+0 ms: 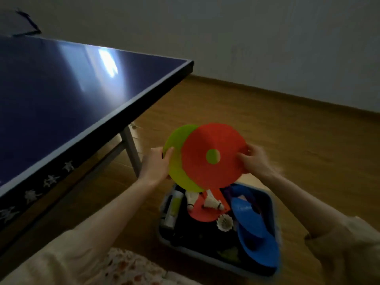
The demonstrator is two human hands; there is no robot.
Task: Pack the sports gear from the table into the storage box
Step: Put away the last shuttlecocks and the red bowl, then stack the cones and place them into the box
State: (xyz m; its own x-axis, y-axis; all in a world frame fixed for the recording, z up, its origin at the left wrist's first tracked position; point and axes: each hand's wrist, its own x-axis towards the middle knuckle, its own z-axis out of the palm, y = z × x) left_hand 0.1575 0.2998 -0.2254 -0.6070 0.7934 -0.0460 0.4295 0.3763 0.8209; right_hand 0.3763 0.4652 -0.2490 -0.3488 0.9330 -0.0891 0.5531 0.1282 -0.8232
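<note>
Left hand (157,164): fingers curled on the left edge of the yellow-green disc (175,161), thumb on its front face; it holds this disc.
Right hand (254,159): fingers and thumb pinch the right edge of the orange disc (213,138).
Discs: both are held in the air above the storage box (272,202), faces turned toward the camera. The orange disc lies in front and covers most of the yellow-green one, which shows through the orange disc's centre hole.
Storage box: it stands on the wooden floor (287,130), beside the near right corner of the table (61,89), below the hands.
Inside the box: another orange disc (202,211) near the middle, white shuttlecocks (225,222) on and around it, blue discs (251,221) against the right wall, a tube with a yellow-green label (174,208) along the left wall. The dark things at the bottom I cannot identify.
Table: blue top with a bright reflection.
</note>
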